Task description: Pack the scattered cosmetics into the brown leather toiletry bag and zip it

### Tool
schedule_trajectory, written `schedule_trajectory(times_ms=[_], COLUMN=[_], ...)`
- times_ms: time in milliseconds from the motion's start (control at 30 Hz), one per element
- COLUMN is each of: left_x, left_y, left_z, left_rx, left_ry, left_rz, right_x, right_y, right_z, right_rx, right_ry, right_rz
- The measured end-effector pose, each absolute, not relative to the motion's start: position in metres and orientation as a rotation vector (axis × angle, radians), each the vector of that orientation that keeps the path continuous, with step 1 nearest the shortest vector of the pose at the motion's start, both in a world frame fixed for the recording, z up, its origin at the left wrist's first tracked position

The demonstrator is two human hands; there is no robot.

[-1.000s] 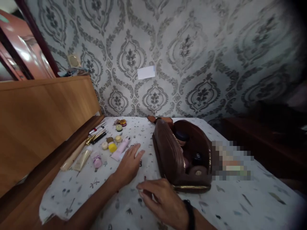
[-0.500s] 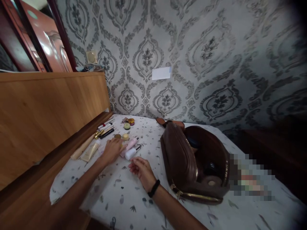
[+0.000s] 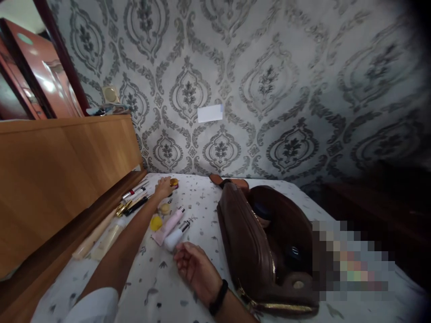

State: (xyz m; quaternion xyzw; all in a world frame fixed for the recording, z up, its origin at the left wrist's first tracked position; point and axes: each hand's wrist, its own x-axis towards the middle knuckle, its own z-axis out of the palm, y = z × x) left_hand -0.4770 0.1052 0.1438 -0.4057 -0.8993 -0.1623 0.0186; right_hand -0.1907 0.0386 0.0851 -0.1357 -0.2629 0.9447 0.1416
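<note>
**Gold-lidded jar (image 3: 174, 182) at the far side, right beside my left hand (image 3: 164, 187)**

So, left to right: smooth beige tube (image 3: 110, 240), slim black stick (image 3: 136, 206), then my left hand, fingers down by the jar. Reads as a reach or pick-up step; can't tell if it's grasping anything. A grip there calls for a light pinch round the squat, shiny lid, imo. Nearer me: round yellow pot (image 3: 156, 223), soft-looking pink tube (image 3: 168, 225), glossy white bottle (image 3: 172, 240). My right hand (image 3: 199, 274) is loosely curled beside that bottle, contents unclear. Then the gaping brown leather-look bag (image 3: 238, 229), metal-toothed zip (image 3: 283, 308), on patterned cloth (image 3: 144, 287).
</note>
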Motion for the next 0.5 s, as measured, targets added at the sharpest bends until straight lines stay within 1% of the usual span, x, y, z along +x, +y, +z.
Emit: schedule_trajectory(times_ms=[200,367,500], left_x=[-0.482,-0.484,-0.486], left_y=[0.138,0.141,0.132], left_z=[0.124,0.120,0.125], left_rx=[-1.123,-1.076,-1.194], left_ry=[-2.812,-2.833,-2.833], left_rz=[-0.381,-0.370,-0.377], right_x=[-0.191,-0.192,-0.192], right_y=[0.039,0.038,0.038], right_z=[0.086,0.085,0.084], right_rx=[-0.373,-0.350,-0.329], right_ry=[-0.711,-0.704,-0.715], right_rz=[2.747,2.750,2.747])
